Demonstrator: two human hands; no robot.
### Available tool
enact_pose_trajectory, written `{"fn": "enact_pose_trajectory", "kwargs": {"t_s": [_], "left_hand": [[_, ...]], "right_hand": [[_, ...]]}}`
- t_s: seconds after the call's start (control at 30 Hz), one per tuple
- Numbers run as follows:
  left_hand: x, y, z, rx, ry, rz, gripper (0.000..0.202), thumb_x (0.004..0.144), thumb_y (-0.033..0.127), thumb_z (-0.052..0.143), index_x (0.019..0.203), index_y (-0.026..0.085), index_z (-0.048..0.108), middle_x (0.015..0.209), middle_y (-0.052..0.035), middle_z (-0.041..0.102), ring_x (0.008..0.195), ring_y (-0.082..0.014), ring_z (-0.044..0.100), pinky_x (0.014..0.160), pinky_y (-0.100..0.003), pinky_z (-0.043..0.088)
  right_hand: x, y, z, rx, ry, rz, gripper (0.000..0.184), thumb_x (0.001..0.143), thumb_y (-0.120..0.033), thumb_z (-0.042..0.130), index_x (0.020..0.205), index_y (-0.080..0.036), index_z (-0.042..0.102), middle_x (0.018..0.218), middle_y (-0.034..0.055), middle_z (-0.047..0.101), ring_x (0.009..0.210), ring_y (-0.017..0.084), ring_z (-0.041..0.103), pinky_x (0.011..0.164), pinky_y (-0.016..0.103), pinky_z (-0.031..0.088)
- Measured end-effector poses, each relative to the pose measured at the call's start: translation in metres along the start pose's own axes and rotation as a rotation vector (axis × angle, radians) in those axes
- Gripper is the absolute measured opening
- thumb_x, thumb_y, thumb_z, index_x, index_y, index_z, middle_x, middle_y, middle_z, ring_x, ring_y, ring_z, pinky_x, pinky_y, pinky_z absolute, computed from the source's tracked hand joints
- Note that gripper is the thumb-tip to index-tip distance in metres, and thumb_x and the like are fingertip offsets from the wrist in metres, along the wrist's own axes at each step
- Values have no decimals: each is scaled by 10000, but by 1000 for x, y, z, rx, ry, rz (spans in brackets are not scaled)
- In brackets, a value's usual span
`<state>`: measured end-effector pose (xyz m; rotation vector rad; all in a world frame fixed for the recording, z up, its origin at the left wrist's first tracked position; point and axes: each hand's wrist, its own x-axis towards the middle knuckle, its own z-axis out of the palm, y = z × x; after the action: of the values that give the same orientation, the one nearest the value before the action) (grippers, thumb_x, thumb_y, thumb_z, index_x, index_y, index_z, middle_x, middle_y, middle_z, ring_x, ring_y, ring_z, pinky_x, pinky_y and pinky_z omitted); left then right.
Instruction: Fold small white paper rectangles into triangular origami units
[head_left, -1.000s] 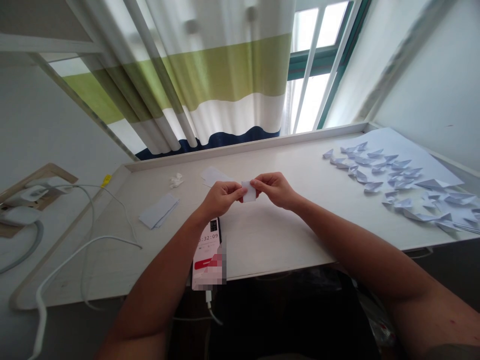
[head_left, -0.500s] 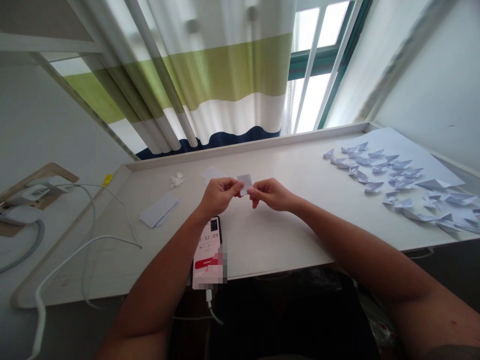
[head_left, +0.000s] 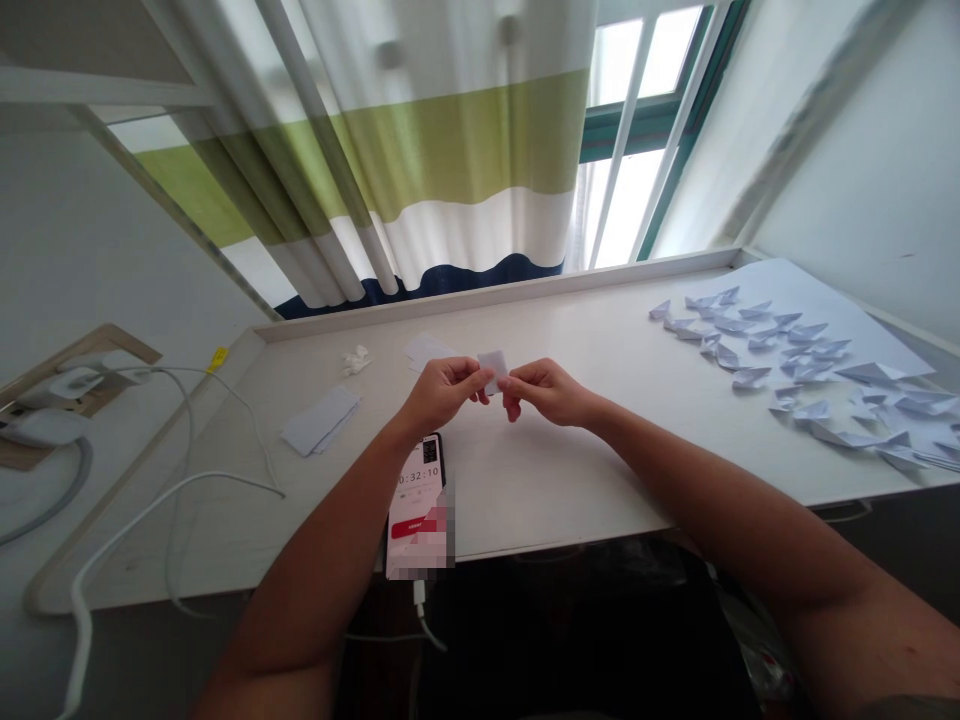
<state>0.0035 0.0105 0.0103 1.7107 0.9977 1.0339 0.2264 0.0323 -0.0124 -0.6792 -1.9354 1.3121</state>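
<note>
A small folded piece of white paper is held up over the white desk, between my two hands. My left hand pinches its left side with thumb and fingers. At its lower right edge, my right hand grips it with thumb and forefinger, the other fingers curled. Just behind my left hand lies a flat white sheet, partly hidden. Below my left wrist rests a phone with a running timer on its screen, partly covered by my forearm.
Several folded paper boats spread over the desk's right side, some on a large white sheet. To the left are a stack of paper slips, a crumpled white wad and charging cables. A raised ledge borders the back.
Both hands still grip the folded paper in nearly the same spot. The paper appears slightly more tilted and more covered by the fingers. The phone's timer has advanced by one second.
</note>
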Motion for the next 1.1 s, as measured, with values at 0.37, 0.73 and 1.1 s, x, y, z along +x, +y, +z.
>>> {"fn": "enact_pose_trajectory", "kwargs": {"t_s": [0.37,0.73,1.1], "left_hand": [[-3,-1,1,32,-146,-18,390,928,532,801,808,162,790,719,-76,772,660,-167,690,660,-291,536],[-1,-5,0,-4,-115,-38,352,899,496,821,794,165,761,731,-51,754,682,-176,727,669,-295,549],[4,-13,1,-250,141,-109,449,792,444,936,1063,149,734,828,-69,827,772,-224,793,789,-383,637]], "right_hand": [[1,4,0,71,121,1,654,974,-743,639,718,-157,772,644,57,735,606,164,651,635,302,519],[5,4,-4,144,252,-39,551,879,-714,788,813,-171,724,699,31,706,576,151,651,574,305,558],[3,16,-2,-350,243,-392,641,962,-400,817,1561,-367,593,1337,96,635,1039,239,707,859,414,674]]}}
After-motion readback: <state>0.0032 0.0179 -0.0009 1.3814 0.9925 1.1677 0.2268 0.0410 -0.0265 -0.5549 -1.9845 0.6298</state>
